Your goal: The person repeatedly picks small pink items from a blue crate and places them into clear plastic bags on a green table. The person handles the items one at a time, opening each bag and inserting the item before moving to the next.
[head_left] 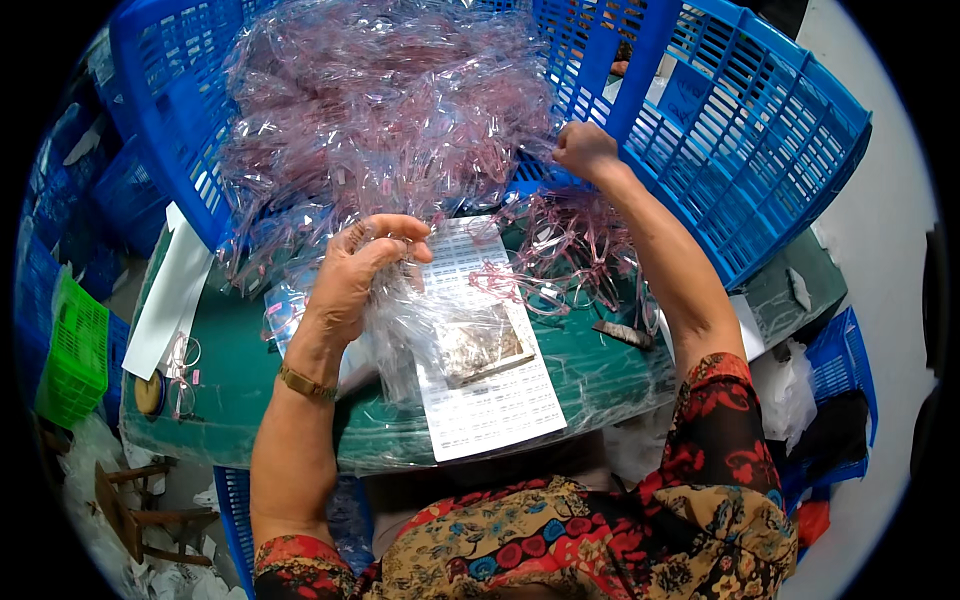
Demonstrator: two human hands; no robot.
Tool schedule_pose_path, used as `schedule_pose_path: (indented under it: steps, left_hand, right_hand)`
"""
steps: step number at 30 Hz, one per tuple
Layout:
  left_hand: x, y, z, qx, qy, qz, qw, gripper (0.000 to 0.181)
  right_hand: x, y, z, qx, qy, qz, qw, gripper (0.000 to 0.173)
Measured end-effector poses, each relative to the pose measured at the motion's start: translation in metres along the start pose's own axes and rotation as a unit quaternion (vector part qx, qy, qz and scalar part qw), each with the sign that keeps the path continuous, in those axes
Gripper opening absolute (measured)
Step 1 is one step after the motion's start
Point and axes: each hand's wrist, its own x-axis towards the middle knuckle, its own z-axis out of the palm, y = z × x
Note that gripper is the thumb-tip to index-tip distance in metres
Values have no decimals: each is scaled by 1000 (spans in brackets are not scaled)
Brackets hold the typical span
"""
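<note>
My left hand (360, 274) holds a bunch of clear plastic sleeves (401, 345) above the table, its thumb and fingers curled round their top ends. The sleeves hang over a white sheet of printed labels (491, 420) and partly cover a small worn, pale block (484, 349). My right hand (589, 150) is closed at the right edge of a large heap of plastic-wrapped pink eyeglass frames (390, 97), gripping clear plastic wrapping (538, 139); what is inside it cannot be made out. Unwrapped pink eyeglass frames (577, 251) lie tangled below my right forearm.
A blue plastic basket (169, 112) holds the heap; another blue basket (750, 142) leans at right. On the green table (615, 382) lie a dark flat object (624, 334), white papers (169, 300), clear eyeglasses (182, 375) and a round lid (150, 392). A green crate (75, 345) and wooden stool (120, 510) stand left.
</note>
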Motion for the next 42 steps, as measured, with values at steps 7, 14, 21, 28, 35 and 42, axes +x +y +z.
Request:
schedule_pose_path:
  steps: [7, 14, 21, 28, 35, 42]
  left_hand:
    - [6, -8, -3, 28, 11, 12, 999, 23]
    - [1, -12, 4, 44, -3, -18, 999, 30]
    - [9, -26, -8, -102, 58, 3, 993, 14]
    - [12, -20, -9, -88, 130, 54, 986, 10]
    - [12, -20, -12, -74, 119, 81, 987, 9]
    - [11, -19, -10, -104, 137, 87, 981, 10]
  right_hand:
    - [-45, 21, -45, 557, -153, -15, 816, 25]
    - [-126, -38, -49, 688, -364, -67, 624, 26]
    - [-137, -60, -18, 811, -321, 19, 488, 33]
    - [-150, -65, -28, 796, -134, -32, 589, 27]
    - [-153, -67, -19, 797, -120, -16, 591, 24]
    - [-160, -72, -18, 760, -57, -44, 647, 18]
